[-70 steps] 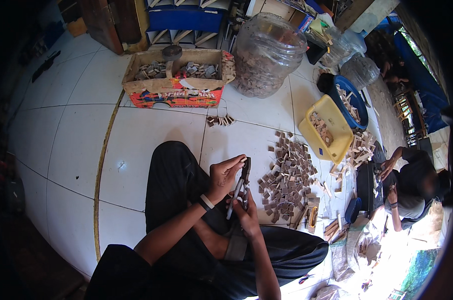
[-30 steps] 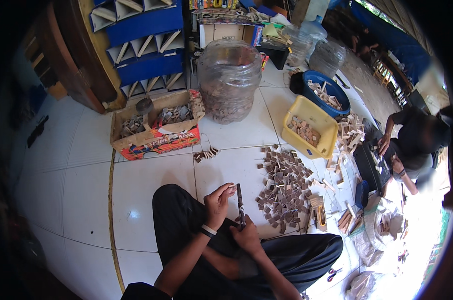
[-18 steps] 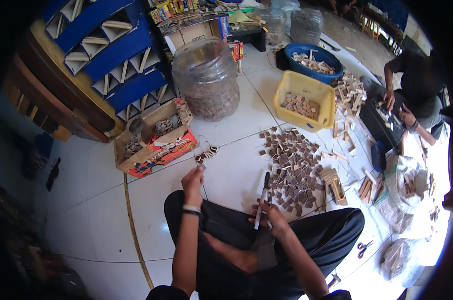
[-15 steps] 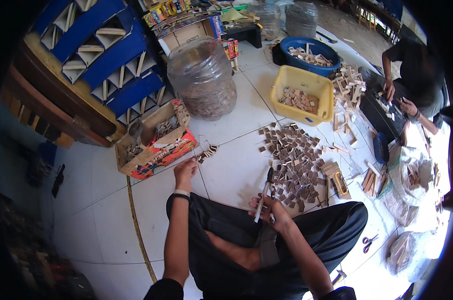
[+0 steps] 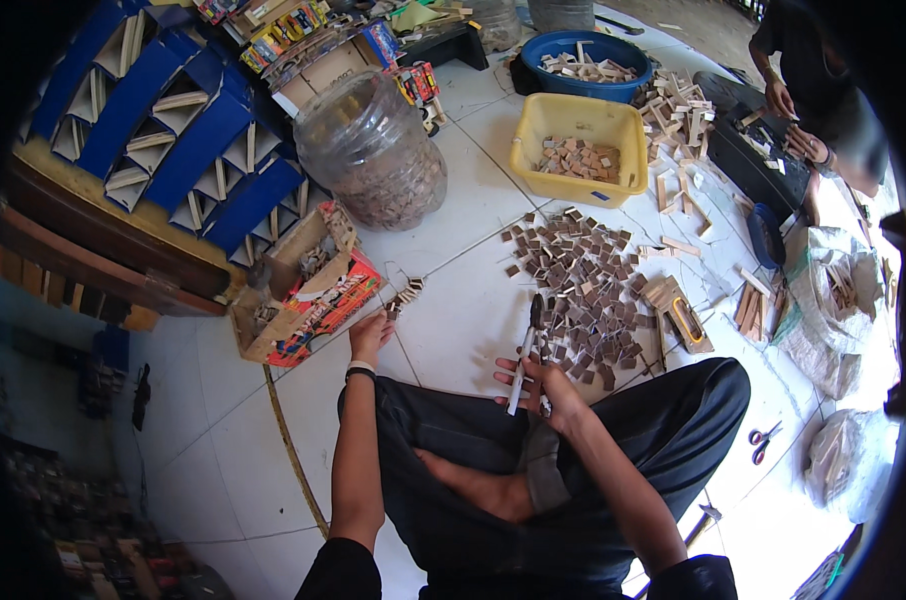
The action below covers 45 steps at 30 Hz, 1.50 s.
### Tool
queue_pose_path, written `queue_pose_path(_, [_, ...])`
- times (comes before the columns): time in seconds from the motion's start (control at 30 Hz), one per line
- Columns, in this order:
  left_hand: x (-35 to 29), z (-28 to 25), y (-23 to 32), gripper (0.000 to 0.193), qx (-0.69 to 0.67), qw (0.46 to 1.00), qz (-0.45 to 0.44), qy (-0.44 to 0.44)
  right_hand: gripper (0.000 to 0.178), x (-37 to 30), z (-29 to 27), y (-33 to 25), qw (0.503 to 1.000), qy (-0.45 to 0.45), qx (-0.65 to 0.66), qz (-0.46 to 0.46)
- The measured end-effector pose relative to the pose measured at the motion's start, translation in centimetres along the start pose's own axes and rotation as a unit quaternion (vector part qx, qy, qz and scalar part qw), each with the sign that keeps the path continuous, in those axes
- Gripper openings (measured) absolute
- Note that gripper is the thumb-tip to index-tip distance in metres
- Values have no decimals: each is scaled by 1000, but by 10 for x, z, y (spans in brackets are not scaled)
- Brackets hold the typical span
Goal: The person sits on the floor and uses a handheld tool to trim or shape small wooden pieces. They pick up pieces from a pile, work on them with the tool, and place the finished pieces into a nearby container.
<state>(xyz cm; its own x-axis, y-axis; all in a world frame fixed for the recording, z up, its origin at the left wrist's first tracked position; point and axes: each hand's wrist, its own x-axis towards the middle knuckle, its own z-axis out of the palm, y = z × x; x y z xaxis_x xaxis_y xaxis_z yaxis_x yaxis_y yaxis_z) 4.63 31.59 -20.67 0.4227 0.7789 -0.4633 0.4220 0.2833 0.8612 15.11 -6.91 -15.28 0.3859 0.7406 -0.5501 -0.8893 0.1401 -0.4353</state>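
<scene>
A seated person in dark trousers (image 5: 473,480) works on a white tiled floor (image 5: 463,335), left hand (image 5: 370,338) reaching forward with fingers drawn together beside a short row of small brown-and-cream pieces (image 5: 405,297), which lies just off the fingertips at one o'clock; whether the hand pinches anything, or touches the row, cannot be told. The right hand (image 5: 545,385) is half open, fingers spread, with a slim white-and-dark tool (image 5: 525,360) lying across it, the dark tip toward twelve o'clock and the white end toward eight. Near that tip, at one o'clock from the right hand, spreads a heap of small brown square tiles (image 5: 588,305). A red-printed cardboard box (image 5: 323,315) stands at ten o'clock from the left hand; a yellow tub (image 5: 573,188) sits at twelve o'clock from the heap, and scissors (image 5: 763,442) rest between three and four o'clock from the right hand.
</scene>
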Motion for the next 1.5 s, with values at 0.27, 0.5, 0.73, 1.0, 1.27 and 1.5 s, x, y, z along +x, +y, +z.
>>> queue_pose_path(0.27, [-9, 0, 2, 36, -108, 993, -35, 1, 32, 2, -4, 3, 999, 1, -45, -25])
queue_pose_path(0.5, [-2, -4, -10, 33, -86, 995, -4, 43, 33, 0, -6, -9, 998, 33, -32, -37])
queue_pose_path(0.73, [-38, 16, 10, 20, 100, 924, 364, 63, 27, -34, -36, -72, 987, 27, 103, -122])
queue_pose_path(1.0, [-135, 120, 18, 27, 249, 841, 422, -229, 38, -60, -45, -112, 965, 102, 20, -241])
queue_pose_path(1.27, [-174, 187, -21, 35, 289, 796, 483, -225, 41, -40, -59, -86, 984, 95, -13, -151])
queue_pose_path(1.5, [-177, 147, 2, 29, 78, 915, 331, -216, 39, -57, -17, -68, 934, 103, -265, -215])
